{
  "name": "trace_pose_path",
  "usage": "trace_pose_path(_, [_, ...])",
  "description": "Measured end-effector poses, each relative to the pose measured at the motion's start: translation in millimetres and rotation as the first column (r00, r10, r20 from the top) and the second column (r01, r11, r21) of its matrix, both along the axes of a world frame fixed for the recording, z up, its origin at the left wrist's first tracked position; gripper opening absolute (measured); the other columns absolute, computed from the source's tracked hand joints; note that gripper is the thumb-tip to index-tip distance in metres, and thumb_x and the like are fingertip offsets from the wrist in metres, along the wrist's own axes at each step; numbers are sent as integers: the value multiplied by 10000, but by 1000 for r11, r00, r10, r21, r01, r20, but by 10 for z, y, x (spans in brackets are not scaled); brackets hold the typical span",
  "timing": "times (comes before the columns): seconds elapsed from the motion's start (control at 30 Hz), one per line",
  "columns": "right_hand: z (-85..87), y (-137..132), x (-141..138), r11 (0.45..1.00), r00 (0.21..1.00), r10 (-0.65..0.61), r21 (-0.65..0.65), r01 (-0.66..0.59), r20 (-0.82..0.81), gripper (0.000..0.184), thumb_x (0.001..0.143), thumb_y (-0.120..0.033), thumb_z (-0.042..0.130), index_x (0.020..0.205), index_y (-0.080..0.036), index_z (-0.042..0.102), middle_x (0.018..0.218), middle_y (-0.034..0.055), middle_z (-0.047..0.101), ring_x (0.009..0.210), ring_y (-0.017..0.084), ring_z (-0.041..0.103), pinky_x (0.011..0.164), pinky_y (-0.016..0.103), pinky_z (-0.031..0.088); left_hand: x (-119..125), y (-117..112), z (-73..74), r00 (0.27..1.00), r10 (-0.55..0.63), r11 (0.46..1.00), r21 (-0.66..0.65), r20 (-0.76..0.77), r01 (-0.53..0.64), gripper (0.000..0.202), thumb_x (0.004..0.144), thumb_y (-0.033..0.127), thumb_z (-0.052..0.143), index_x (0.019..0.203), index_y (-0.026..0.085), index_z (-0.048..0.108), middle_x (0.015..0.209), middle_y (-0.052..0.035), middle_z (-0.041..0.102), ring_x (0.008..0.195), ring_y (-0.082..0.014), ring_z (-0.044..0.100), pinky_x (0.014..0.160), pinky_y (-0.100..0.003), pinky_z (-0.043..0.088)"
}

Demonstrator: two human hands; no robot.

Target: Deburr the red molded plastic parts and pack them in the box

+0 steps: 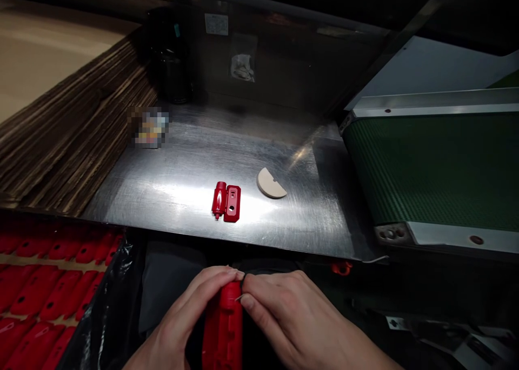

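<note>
Low in the view, below the table's front edge, my left hand (190, 310) and my right hand (292, 310) both close on an upright red plastic part (223, 332). The left fingers wrap round its top from the left. The right thumb and forefinger pinch at its upper right, where a thin wire or pin seems to stick out. On the shiny steel table (174, 159) ahead lies a smaller red plastic piece (226, 201) made of two joined halves, untouched by either hand. A beige half-round disc (271, 183) lies just right of it.
A stack of flat corrugated cardboard (68, 127) slopes along the left. A bin lined with black plastic at lower left holds several rows of red parts (40, 289). A green conveyor belt (433, 165) runs on the right. A dark container (170, 56) stands at the back.
</note>
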State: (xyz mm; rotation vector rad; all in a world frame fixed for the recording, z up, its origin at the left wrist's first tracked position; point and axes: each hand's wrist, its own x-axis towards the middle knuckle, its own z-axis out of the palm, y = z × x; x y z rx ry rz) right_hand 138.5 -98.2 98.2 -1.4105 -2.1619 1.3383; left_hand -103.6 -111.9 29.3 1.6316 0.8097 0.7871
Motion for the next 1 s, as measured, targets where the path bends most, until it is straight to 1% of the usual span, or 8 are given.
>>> trace_pose_path(0.13, [11,2,15,999,1000,11,-30,-11,-5,297,1138,-350,373,895,-239,503,794,-59,620,650,116,547,620,307,305,-28,-6,-42,999,-21,1000,5,-44,22,964,787,321,915,1605,445,421,1590,-44,558,1442,-355,562,1195,-401,505])
trace_pose_path(0.27, [27,28,10,997,999,35,-69,-35,0,275,1128,-349,384,901,-246,500,815,-49,642,669,130,588,626,299,324,-6,0,-40,999,3,998,63,-39,-1,1000,764,302,931,1612,440,418,1569,-59,583,1396,-379,608,1160,-423,544])
trace_pose_path(0.37, [42,44,10,995,999,46,-93,-48,-14,274,1125,-352,380,896,-245,487,818,-37,648,665,134,593,628,284,351,-6,5,-41,999,-14,996,86,-44,18,1034,739,300,950,1617,432,419,1564,-70,590,1374,-389,628,1142,-422,560])
trace_pose_path(0.5, [64,61,22,991,998,65,-112,-67,-25,283,1127,-366,381,894,-244,485,816,-37,642,654,130,586,635,271,375,-42,-24,-62,999,-9,999,48,-49,12,971,792,332,918,1621,428,422,1585,-66,574,1415,-390,591,1175,-438,529])
trace_pose_path(0.6, [84,75,31,991,997,75,-110,-77,-20,250,1126,-334,397,912,-245,491,835,-44,648,666,126,592,656,263,395,-51,-62,-75,998,2,999,51,-57,0,944,821,390,902,1630,406,417,1602,-70,557,1436,-391,570,1200,-442,502])
trace_pose_path(0.73, [112,74,40,992,997,73,-102,-75,-23,222,1133,-346,403,957,-250,498,856,-47,657,682,125,598,671,253,413,-11,-91,-35,997,45,998,57,-62,-41,867,859,441,855,1617,407,436,1593,-55,567,1432,-382,573,1217,-443,483])
trace_pose_path(0.83, [124,63,47,992,997,76,-98,-79,-34,205,1140,-354,394,993,-257,500,857,-50,655,677,124,587,673,249,415,14,-90,-5,996,56,997,49,-63,-53,854,854,409,854,1607,394,452,1587,-59,573,1426,-386,576,1226,-448,473])
trace_pose_path(1.0, [105,52,63,991,996,73,-107,-78,-52,214,1136,-345,397,965,-259,494,859,-53,645,677,125,579,668,255,400,-3,-52,-46,995,18,996,84,-98,-10,946,814,385,904,1625,397,418,1606,-62,554,1432,-372,577,1206,-401,497])
